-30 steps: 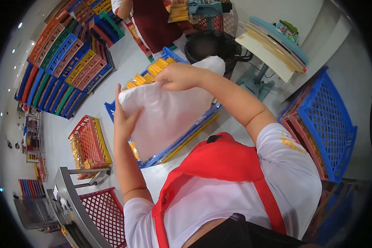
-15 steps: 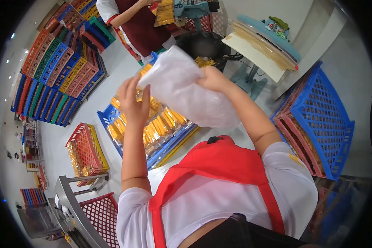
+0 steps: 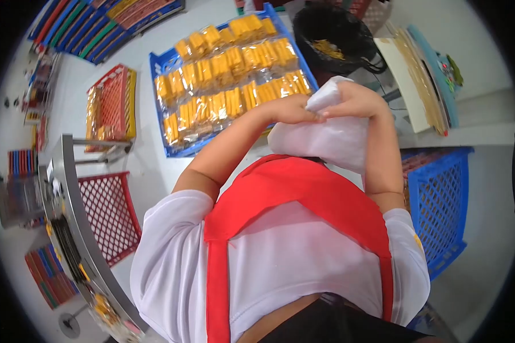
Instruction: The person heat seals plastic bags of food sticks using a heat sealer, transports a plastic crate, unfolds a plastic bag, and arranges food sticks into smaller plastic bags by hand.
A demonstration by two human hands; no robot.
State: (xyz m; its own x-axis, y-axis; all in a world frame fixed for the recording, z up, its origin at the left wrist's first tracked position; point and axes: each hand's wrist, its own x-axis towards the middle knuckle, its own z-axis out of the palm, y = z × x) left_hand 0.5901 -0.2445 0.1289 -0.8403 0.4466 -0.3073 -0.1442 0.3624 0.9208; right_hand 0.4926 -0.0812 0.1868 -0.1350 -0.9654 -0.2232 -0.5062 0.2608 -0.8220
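Observation:
A translucent white plastic bag [image 3: 325, 136] hangs gathered in front of my red apron, its upper end bunched between both hands. My right hand [image 3: 359, 100] is curled around the bunched top from the right. From the left, my left hand [image 3: 294, 110] reaches across, its fingers closed at the bag's edge close to the right fingers. Just beyond my left forearm lies a blue crate [image 3: 180, 151] filled with rows of clear packs of yellow sticks [image 3: 220, 66]. Part of its near right corner is hidden behind my left hand and forearm.
A black bin [image 3: 309, 26] with yellow scraps inside stands behind the crate's right side. Right of it is a pale board-topped stand [image 3: 403, 80]. A blue basket [image 3: 440, 200] sits at my right, a red crate [image 3: 111, 103] and a metal-framed table [image 3: 77, 194] at my left.
My hands have come together and moved right and closer to my body, bringing the bag away from above the crate. The view has shifted, and the crate's packs are now mostly uncovered.

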